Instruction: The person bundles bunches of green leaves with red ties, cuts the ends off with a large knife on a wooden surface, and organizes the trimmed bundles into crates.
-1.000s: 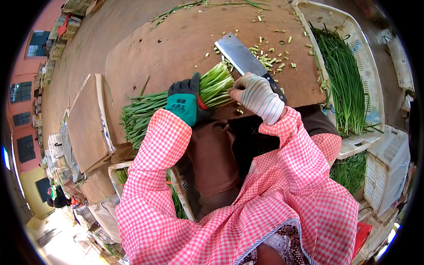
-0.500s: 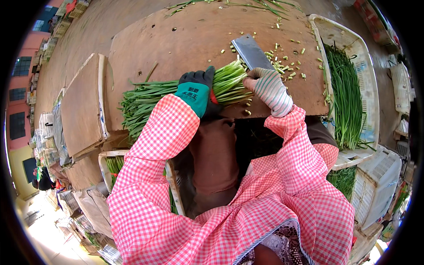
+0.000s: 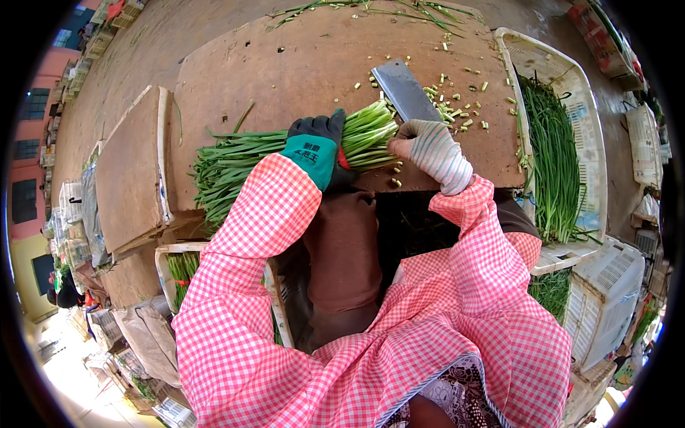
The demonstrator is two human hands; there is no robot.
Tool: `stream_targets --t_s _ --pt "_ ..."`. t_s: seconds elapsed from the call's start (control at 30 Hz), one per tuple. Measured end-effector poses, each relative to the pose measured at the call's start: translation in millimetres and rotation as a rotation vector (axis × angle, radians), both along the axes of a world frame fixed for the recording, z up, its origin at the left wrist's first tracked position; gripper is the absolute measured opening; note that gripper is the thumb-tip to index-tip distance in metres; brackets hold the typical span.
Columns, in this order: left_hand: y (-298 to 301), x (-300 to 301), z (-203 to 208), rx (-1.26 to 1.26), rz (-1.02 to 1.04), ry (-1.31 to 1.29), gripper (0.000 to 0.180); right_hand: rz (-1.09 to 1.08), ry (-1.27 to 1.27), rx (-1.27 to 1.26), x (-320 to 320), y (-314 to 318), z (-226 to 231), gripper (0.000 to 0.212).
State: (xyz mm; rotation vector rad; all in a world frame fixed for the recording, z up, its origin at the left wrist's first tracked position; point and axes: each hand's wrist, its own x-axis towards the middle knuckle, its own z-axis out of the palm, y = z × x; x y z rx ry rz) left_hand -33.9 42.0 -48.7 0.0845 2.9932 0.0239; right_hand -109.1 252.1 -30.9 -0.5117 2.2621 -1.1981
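A bunch of garlic chives [image 3: 367,135] lies across the near edge of the wooden board [image 3: 314,78], pale stem ends to the right and green leaves to the left. My left hand [image 3: 317,146], in a green and black glove, is wrapped over its middle, where a bit of red band shows. My right hand [image 3: 432,151], in a striped knit glove, has its fingers curled together at the stem ends. What sits inside them is hidden. Just beyond that hand rests a cleaver [image 3: 407,91], blade face up; its handle is out of sight behind the hand.
Cut stem bits [image 3: 457,114] are scattered around the cleaver. At the right stands a white crate [image 3: 589,143] of long chives [image 3: 548,157]. Another crate [image 3: 282,307] is beside my left knee. A smaller wooden board [image 3: 132,160] adjoins at the left.
My right hand has drawn slightly toward me along the stem ends. My left hand keeps its hold on the chives. The whole view has shifted a little.
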Motion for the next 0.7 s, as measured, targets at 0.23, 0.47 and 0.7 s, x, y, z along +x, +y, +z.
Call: stream_targets --t_s 0.23,0.47,0.7 --pt "-3.0 1.0 -12.7 -0.034 -0.019 0.071 0.100 -0.031 0.187 0.028 -8.3 8.5 -3.5 0.024" --pt "4.1 8.2 8.1 0.050 -0.004 0.091 0.095 -0.299 0.343 0.279 -13.9 115.7 43.8 0.019" --pt "3.7 5.9 10.4 0.129 0.001 0.059 0.086 -0.807 0.488 0.824 81.3 403.9 111.5 0.029"
